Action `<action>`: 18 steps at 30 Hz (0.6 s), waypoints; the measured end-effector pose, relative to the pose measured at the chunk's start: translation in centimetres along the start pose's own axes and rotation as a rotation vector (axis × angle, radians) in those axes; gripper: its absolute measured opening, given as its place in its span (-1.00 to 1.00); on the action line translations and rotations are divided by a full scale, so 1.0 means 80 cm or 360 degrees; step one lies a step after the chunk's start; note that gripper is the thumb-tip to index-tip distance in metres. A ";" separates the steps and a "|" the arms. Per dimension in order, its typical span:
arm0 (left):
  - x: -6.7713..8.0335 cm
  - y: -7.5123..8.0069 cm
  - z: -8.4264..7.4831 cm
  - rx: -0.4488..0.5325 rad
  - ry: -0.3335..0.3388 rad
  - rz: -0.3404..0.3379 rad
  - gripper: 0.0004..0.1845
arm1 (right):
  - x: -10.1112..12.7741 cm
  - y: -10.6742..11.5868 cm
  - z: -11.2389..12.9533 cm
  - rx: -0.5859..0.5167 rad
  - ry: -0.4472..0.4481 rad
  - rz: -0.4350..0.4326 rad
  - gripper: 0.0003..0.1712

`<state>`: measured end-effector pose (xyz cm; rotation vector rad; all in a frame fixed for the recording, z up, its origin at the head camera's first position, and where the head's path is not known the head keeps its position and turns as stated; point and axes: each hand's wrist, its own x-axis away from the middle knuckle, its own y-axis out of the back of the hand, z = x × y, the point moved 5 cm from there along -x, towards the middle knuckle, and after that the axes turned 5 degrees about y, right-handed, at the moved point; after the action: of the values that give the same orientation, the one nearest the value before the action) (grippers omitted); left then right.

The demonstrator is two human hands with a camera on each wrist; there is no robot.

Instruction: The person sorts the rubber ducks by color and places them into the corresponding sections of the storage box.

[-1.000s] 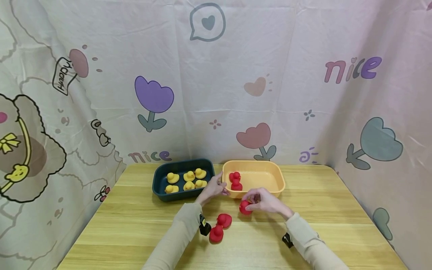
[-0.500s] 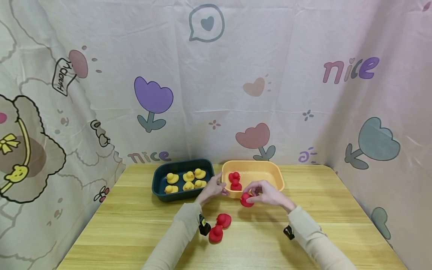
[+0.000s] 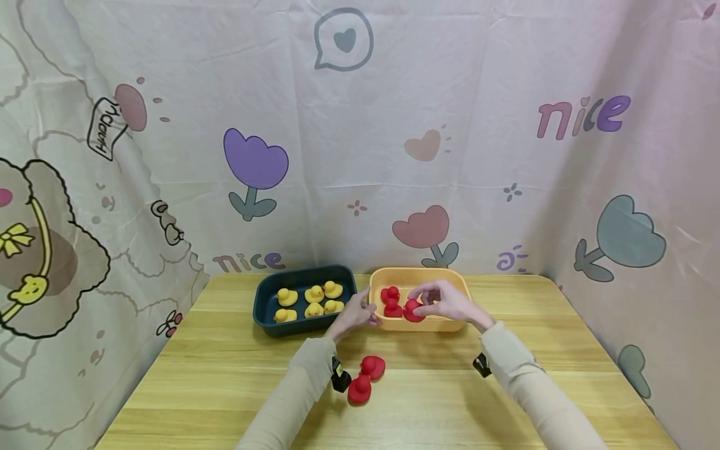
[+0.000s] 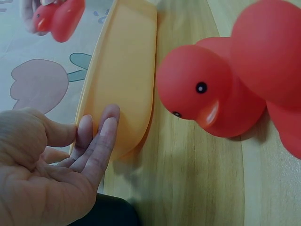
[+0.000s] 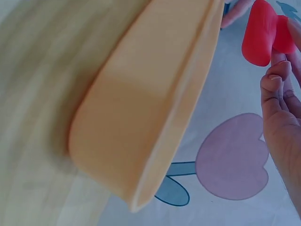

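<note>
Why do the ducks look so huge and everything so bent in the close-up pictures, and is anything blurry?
Left wrist view: the lens sits close, so the red ducks on the table loom large yet sharp. Right wrist view: the orange tub looks curved and soft, and the held red duck is blurred. Head view: even light, faint shadows, and the table edges bow outward.

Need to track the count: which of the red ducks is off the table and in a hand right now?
The red duck pinched by the right hand over the orange tray. Two ducks lie on the table; the others sit inside the tray.

Five yellow ducks [image 3: 311,300] sit in a dark tray [image 3: 264,312] before printed cloth [image 3: 360,137].
</note>
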<state>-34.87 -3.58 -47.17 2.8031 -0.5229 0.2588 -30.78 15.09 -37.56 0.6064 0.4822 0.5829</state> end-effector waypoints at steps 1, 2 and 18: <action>0.000 0.000 0.000 -0.0007 0.0003 -0.0005 -0.33 | -0.002 0.003 0.000 0.0004 -0.0003 -0.0003 -0.74; 0.000 0.000 0.000 -0.0009 0.0010 -0.0010 -0.33 | -0.004 0.006 0.000 0.0014 -0.0003 -0.0012 -0.74; 0.003 0.000 -0.003 -0.0019 -0.0001 -0.0019 -0.32 | -0.040 0.025 -0.061 -0.0026 -0.0142 -0.0070 -0.69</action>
<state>-34.67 -3.61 -46.85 2.7939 -0.5062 0.2519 -36.63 16.32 -39.03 0.6023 0.4054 0.5151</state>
